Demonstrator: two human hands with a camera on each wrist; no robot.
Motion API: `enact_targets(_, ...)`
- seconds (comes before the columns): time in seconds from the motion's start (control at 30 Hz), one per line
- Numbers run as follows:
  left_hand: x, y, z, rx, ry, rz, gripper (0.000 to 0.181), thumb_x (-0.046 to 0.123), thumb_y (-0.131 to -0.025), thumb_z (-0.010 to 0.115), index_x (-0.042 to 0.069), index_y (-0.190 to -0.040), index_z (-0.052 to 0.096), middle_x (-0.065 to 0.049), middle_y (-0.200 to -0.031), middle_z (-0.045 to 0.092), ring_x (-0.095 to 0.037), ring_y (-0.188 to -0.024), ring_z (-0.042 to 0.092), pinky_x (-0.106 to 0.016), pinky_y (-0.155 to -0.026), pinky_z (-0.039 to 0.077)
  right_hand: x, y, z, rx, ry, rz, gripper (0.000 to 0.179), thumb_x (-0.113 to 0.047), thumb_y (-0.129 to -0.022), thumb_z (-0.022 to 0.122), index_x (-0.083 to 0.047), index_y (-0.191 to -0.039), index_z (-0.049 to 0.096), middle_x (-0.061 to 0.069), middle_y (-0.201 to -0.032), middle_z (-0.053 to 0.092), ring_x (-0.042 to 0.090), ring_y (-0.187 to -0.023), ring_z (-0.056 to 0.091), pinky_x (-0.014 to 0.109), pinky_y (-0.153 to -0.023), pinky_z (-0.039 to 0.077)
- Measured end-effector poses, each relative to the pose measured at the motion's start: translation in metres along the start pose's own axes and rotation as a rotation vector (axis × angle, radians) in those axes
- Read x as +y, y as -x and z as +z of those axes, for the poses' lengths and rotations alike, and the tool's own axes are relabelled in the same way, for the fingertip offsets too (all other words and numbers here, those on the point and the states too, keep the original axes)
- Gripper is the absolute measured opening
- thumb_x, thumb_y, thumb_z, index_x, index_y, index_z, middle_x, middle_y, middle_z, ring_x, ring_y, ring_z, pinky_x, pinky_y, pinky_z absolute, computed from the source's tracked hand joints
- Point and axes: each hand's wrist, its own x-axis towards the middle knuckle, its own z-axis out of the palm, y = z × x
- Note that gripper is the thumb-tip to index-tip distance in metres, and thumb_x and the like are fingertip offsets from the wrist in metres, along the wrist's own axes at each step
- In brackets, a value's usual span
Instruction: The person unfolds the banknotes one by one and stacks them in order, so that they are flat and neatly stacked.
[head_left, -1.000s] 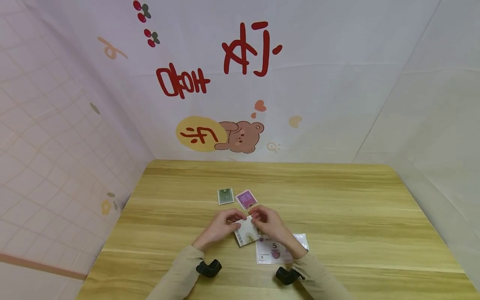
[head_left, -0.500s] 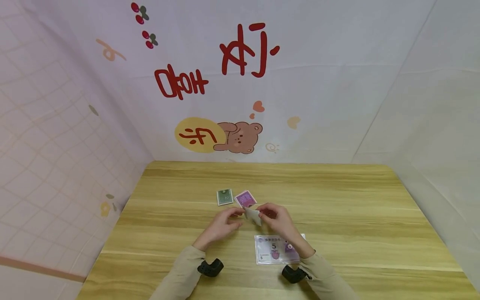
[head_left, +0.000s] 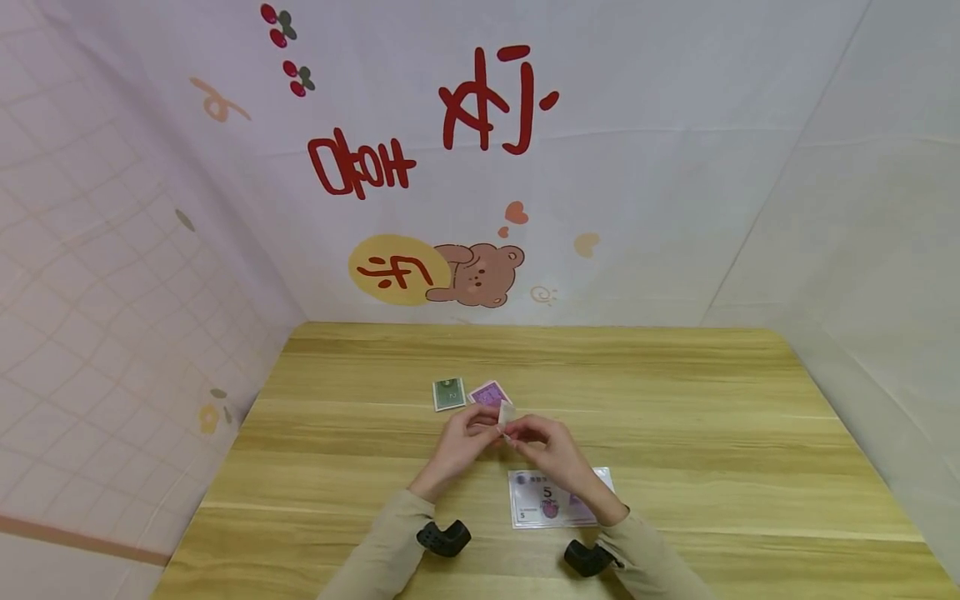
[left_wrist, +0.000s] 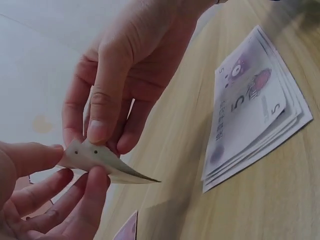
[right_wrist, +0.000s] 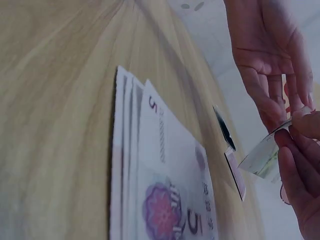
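Observation:
A pale folded banknote (head_left: 507,412) is held up between my two hands, above the table just in front of a purple folded note (head_left: 487,393). My left hand (head_left: 463,437) pinches one side of it between thumb and fingers. Opposite, my right hand (head_left: 552,443) pinches the other side. In the left wrist view the banknote (left_wrist: 107,159) looks doubled over, with two dark dots near its edge. A green print shows on the banknote (right_wrist: 262,160) in the right wrist view. The fingers cover part of it.
A stack of purple-printed 5 notes (head_left: 532,504) lies flat below my right wrist; several layers show in its edge (left_wrist: 250,160). A green folded note (head_left: 449,394) lies left of the purple one. White printed cloth walls (head_left: 645,192) surround the wooden table (head_left: 712,417).
The pale banknote has gone from lying nearly flat, face up, to standing on edge between the fingers. My left hand has moved right and closer to my right hand.

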Motion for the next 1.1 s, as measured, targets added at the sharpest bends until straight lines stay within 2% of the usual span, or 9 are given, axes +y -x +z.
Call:
enact_targets(0.1,0.002,0.0,0.002,0.01,0.023,-0.009,0.025,-0.005,-0.09,0.062,-0.015,-0.112,0.056,-0.028,-0.103,0.062,-0.032,-0.091,0.065,-0.047,-0.08,0.054,0.002,0.004,-0.002,0.019,-0.036,0.017,0.024,0.014,-0.086,0.061,0.01,-0.109,0.062,0.021,-0.096,0.066,0.037,-0.091,0.063,0.036,-0.084,0.053)
enact_targets(0.2,0.012,0.002,0.005,0.032,0.021,-0.001,0.022,-0.01,-0.088,0.06,-0.016,-0.109,0.055,-0.031,-0.102,0.059,-0.032,-0.089,0.063,-0.036,-0.076,0.055,0.005,0.007,-0.004,0.055,-0.075,0.031,0.03,0.017,-0.085,0.06,0.012,-0.115,0.058,0.027,-0.093,0.063,0.046,-0.088,0.061,0.034,-0.083,0.053)
enact_targets(0.3,0.022,0.004,0.006,0.052,0.001,-0.001,0.021,-0.014,-0.086,0.058,-0.018,-0.106,0.054,-0.036,-0.101,0.057,-0.03,-0.088,0.061,-0.023,-0.072,0.051,0.007,0.009,-0.005,0.094,-0.081,0.033,0.035,0.019,-0.084,0.06,0.013,-0.118,0.054,0.03,-0.091,0.06,0.048,-0.084,0.06,0.032,-0.079,0.054)
enact_targets(0.37,0.025,0.005,0.007,0.052,-0.002,0.007,0.021,-0.016,-0.085,0.058,-0.018,-0.104,0.052,-0.038,-0.101,0.055,-0.031,-0.087,0.062,-0.02,-0.07,0.05,0.009,0.01,-0.005,0.118,-0.086,0.04,0.038,0.02,-0.083,0.058,0.011,-0.12,0.052,0.031,-0.091,0.058,0.048,-0.081,0.06,0.03,-0.076,0.054)
enact_targets(0.47,0.017,0.003,0.008,0.053,-0.001,0.004,0.023,-0.017,-0.083,0.059,-0.017,-0.105,0.052,-0.039,-0.1,0.055,-0.033,-0.086,0.063,-0.021,-0.069,0.051,0.011,0.013,-0.007,0.144,-0.103,0.072,0.046,0.022,-0.082,0.055,0.006,-0.125,0.049,0.031,-0.094,0.054,0.048,-0.077,0.06,0.027,-0.068,0.053)
enact_targets(0.63,0.003,0.001,0.009,0.063,-0.01,0.018,0.031,-0.015,-0.084,0.06,-0.01,-0.114,0.051,-0.033,-0.095,0.06,-0.039,-0.085,0.064,-0.033,-0.071,0.055,0.015,0.02,-0.012,0.171,-0.087,0.116,0.057,0.023,-0.08,0.052,-0.001,-0.131,0.046,0.03,-0.1,0.053,0.049,-0.075,0.061,0.024,-0.061,0.051)
enact_targets(0.8,0.002,0.0,0.008,0.068,-0.025,0.039,0.033,-0.015,-0.084,0.061,-0.007,-0.115,0.052,-0.027,-0.095,0.061,-0.037,-0.084,0.065,-0.035,-0.072,0.056,0.019,0.026,-0.017,0.194,-0.002,0.115,0.049,0.022,-0.079,0.052,0.006,-0.126,0.051,0.028,-0.096,0.057,0.042,-0.07,0.063,0.024,-0.059,0.051)
enact_targets(1.0,0.0,0.002,0.007,0.052,-0.035,0.04,0.025,-0.015,-0.084,0.061,-0.007,-0.107,0.058,-0.025,-0.099,0.06,-0.032,-0.083,0.063,-0.026,-0.067,0.052,0.021,0.033,-0.022,0.233,0.047,0.205,0.032,0.018,-0.082,0.054,0.008,-0.112,0.059,0.025,-0.094,0.059,0.033,-0.068,0.063,0.022,-0.055,0.047)
enact_targets(1.1,-0.002,0.003,0.008,0.055,-0.033,0.032,0.024,-0.015,-0.084,0.062,-0.007,-0.106,0.06,-0.024,-0.099,0.06,-0.029,-0.082,0.063,-0.024,-0.065,0.051,0.02,0.035,-0.025,0.261,0.084,0.236,0.023,0.013,-0.086,0.057,0.008,-0.108,0.062,0.022,-0.093,0.061,0.029,-0.069,0.064,0.022,-0.057,0.049)
